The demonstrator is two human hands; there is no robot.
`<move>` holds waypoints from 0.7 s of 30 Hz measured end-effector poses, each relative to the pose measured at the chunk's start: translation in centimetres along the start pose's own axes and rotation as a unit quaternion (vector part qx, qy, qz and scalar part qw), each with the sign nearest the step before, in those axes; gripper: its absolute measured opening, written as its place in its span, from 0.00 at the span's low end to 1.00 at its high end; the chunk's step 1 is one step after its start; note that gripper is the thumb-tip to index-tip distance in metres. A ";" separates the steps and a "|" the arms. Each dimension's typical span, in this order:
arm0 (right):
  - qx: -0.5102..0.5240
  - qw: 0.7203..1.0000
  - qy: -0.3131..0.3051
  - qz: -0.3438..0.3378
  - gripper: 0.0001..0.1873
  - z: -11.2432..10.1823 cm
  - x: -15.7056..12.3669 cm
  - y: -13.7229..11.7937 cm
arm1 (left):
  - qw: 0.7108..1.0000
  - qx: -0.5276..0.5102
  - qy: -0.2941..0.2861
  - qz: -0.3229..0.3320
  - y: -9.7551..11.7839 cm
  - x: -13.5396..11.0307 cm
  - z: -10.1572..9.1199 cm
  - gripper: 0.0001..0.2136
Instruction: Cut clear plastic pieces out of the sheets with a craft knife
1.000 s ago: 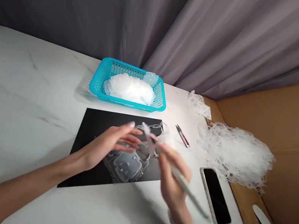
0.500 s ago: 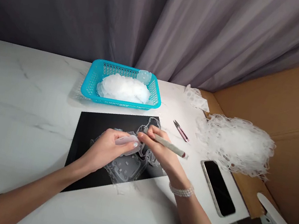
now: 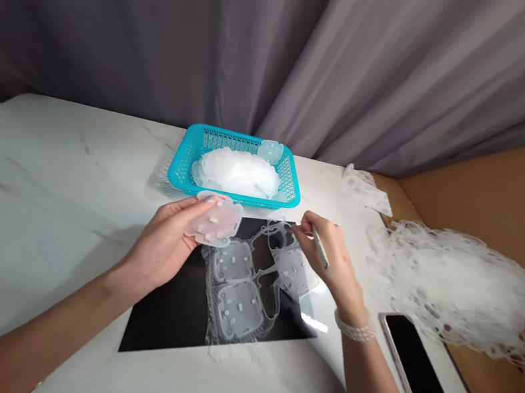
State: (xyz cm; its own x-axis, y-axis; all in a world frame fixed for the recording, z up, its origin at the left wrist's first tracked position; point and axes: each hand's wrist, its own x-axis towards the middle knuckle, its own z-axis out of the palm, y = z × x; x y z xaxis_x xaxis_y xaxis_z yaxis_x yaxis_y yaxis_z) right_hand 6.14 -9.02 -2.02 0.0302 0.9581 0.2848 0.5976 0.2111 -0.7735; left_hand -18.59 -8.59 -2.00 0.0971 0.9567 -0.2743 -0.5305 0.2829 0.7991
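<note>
My left hand [image 3: 152,248] pinches a thin, translucent, rounded-square silicone-looking pad [image 3: 216,221] with small raised pegs, lifted in front of the basket. In my right hand [image 3: 340,261] is a slim pale pen-like tool [image 3: 321,247]; its working tip is hidden by the fingers. Beneath both hands lies a translucent moulded sheet [image 3: 238,311], with several similar pads still joined to it and open cut-outs between them. The sheet rests on a black mat [image 3: 151,326], and my right fingers are close to its far right corner.
Behind the mat stands a blue basket [image 3: 232,198] with a heap of translucent pads [image 3: 239,172]. To the right are a large pile of clear offcuts [image 3: 465,286], a phone [image 3: 418,376], a crumpled clear sheet [image 3: 366,189] and a cardboard wall [image 3: 509,179].
My left hand has raised the pad up and away from the sheet, toward the basket. My right hand has moved right, apart from the left, still holding the tool. The view has shifted.
</note>
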 end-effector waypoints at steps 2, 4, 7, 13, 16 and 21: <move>-0.057 0.998 -0.018 -0.004 0.20 -0.5 0.2 -2.0 | 0.999 -0.016 -0.021 -0.027 0.3 -0.3 0.2 0.07; -0.029 0.999 -0.044 0.013 0.23 -0.3 0.4 -4.2 | 0.998 -0.030 -0.036 -0.052 0.5 -0.7 0.5 0.07; 0.142 0.980 -0.128 0.053 0.24 1.1 0.6 -6.3 | 0.995 -0.039 -0.045 -0.077 0.6 -1.2 0.9 0.09; 0.356 0.915 -0.151 0.117 0.23 3.0 0.7 -4.9 | 0.991 -0.009 -0.080 -0.105 1.0 -1.7 1.4 0.13; 0.338 0.929 -0.103 0.108 0.23 2.8 0.8 -4.1 | 0.991 -0.007 -0.066 -0.113 0.8 -1.7 1.0 0.17; 0.175 0.983 -0.048 0.013 0.23 3.4 -0.2 -5.6 | 0.989 -0.026 -0.014 -0.147 0.4 -1.3 0.3 0.24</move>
State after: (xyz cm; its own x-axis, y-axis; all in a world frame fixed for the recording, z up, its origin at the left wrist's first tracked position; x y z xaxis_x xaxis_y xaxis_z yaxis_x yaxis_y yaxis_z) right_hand 0.09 -9.77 0.35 -0.0435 0.9745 0.2199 0.2838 0.2231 -0.9326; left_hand -18.65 -9.72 -1.15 0.2769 0.8357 -0.4743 -0.5186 0.5455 0.6584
